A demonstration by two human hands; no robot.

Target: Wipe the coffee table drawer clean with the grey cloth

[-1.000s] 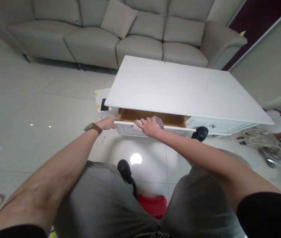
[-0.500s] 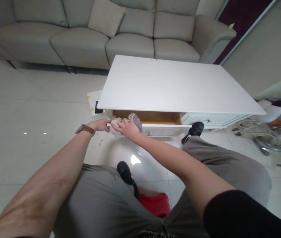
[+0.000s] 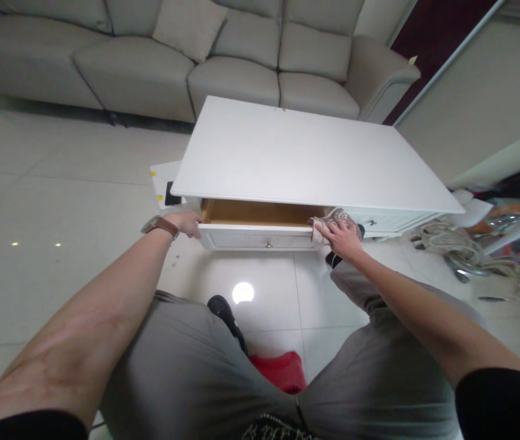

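Observation:
The left drawer [image 3: 241,238] of a white coffee table [image 3: 305,153] is pulled out, and its wooden inside shows. At the drawer front's left end, my left hand [image 3: 186,223] grips the edge, its fingers partly hidden behind it. My right hand [image 3: 343,239] holds a patterned brown and beige cloth [image 3: 328,221] against the right end of the drawer front. The cloth lies over the top edge there, bunched under my fingers.
Behind the table stands a grey sofa [image 3: 241,85] with a cushion [image 3: 190,27]. A red object [image 3: 282,371] lies on the floor between my legs. Cables and bags [image 3: 465,244] are piled at the right. A white board [image 3: 161,177] sits left of the table.
My right hand has moved with the cloth from the left end of the drawer front to its right end. My left hand remains at the left end. The view has shifted slightly.

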